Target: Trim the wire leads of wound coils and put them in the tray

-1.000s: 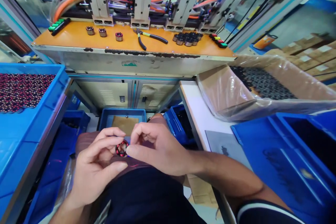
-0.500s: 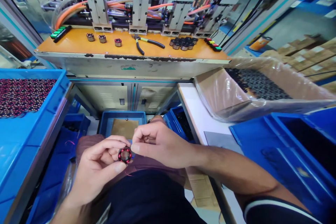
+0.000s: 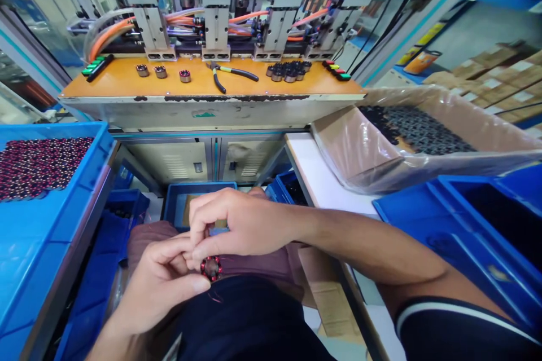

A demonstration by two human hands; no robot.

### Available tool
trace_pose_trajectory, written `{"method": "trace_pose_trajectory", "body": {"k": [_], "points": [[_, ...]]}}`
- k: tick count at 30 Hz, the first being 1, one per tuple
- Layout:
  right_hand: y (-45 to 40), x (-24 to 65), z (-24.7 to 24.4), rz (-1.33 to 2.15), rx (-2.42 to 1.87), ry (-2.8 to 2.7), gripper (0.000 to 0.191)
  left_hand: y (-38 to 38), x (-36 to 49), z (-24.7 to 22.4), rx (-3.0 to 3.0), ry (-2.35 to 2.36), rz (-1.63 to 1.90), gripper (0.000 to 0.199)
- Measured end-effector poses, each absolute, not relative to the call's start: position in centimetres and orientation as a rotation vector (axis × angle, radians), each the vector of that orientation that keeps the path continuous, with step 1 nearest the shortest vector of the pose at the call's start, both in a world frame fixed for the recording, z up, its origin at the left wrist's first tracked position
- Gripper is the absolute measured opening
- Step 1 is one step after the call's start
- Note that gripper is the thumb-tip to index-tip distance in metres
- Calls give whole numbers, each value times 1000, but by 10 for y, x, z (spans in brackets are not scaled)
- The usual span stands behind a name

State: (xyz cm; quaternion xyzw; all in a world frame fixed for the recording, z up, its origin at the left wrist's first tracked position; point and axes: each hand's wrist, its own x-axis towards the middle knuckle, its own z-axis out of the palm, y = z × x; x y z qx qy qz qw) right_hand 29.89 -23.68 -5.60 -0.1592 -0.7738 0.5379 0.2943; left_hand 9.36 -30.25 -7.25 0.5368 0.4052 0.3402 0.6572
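Observation:
A small ring-shaped part with red windings [image 3: 211, 268] is pinched between the thumb and fingers of my left hand [image 3: 163, 279], above my lap. My right hand [image 3: 239, 223] is bent over the fingertips of my left, its thumb and index finger pressed together just up and left of the ring. What those fingertips hold, if anything, is too small to make out. A thin red wire end hangs below the ring.
Pliers [image 3: 235, 73], three wound rings [image 3: 185, 76] and a cluster of dark cores [image 3: 290, 71] lie on the orange machine ledge [image 3: 122, 82]. A blue tray [image 3: 55, 220] of wound rings stands left, a plastic-lined carton [image 3: 351, 152] of dark parts right.
My right hand has moved left, over my left fingertips. The ring and my left hand sit slightly lower and further right in view. The camera view has shifted a little.

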Motion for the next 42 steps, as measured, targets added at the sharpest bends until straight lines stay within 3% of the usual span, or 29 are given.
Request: {"method": "trace_pose_trajectory", "body": {"k": [7, 11, 15, 23, 31, 42], "points": [[-257, 308, -51, 1551, -904, -1765, 14, -303, 87, -77, 1327, 979, 959, 29], [-261, 310, -43, 1733, -1022, -1697, 7, -302, 88, -77, 1388, 975, 963, 26], [-258, 310, -36, 1688, -1080, -1835, 5, -299, 90, -77, 1402, 990, 947, 25], [-259, 311, -37, 1586, -969, -1989, 12, -301, 88, -83, 1281, 897, 915, 27], [-269, 313, -46, 1859, -916, -1687, 10, -301, 87, -88, 1262, 820, 938, 32], [-279, 308, -48, 1923, -879, -1575, 12, -302, 90, -86, 1276, 765, 952, 35]]}}
